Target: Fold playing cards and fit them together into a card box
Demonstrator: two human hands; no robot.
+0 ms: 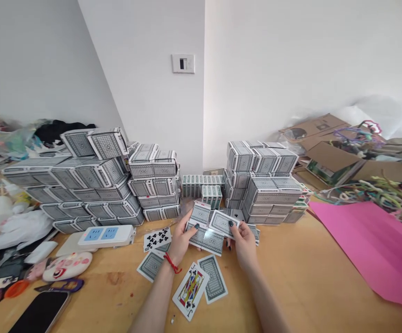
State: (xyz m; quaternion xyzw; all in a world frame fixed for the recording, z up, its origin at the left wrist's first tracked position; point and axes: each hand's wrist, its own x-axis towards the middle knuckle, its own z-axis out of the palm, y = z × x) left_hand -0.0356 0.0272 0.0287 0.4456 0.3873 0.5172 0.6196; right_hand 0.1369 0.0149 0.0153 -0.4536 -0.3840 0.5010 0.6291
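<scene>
My left hand (pixel 182 238), with a red cord at the wrist, is closed on a piece made of joined playing cards (pixel 206 238), their grey patterned backs facing up. Between the thumb and fingers of my right hand (pixel 245 243) is a single playing card (pixel 223 224), its back also up, and it overlaps the right side of the joined cards. Below my hands lie a jack of clubs (pixel 191 291) face up and a face-down card (pixel 213 279) partly under it. Left of my left wrist are a ten of clubs (pixel 157 239) and another face-down card (pixel 151 265).
Tall stacks of card-built blocks (pixel 154 185) stand at the back left, more blocks (pixel 273 199) at the back right, and green-patterned ones (pixel 211 196) between. A power strip (pixel 107 236), phone (pixel 41 312) and utility knife (pixel 62 285) lie left. Pink paper (pixel 374 259) and cardboard boxes (pixel 346 157) are right.
</scene>
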